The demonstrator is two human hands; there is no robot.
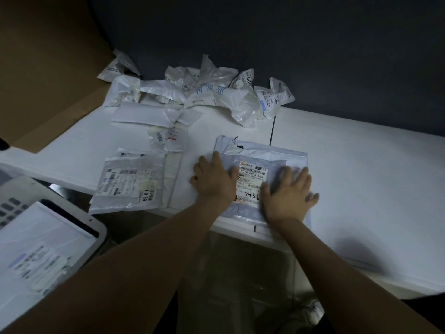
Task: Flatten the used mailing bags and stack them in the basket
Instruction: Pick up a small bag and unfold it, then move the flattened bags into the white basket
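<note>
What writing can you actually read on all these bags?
"5076-P803 PDD": label on the nearest bag.
"793", then a digit half hidden: handwritten on that label.
"1-9-99": flat bag at left.
"40": crumpled bag in the pile.
Everything else is too small or blurred.

head-worn wide view, looking down, near table [361, 179]
</note>
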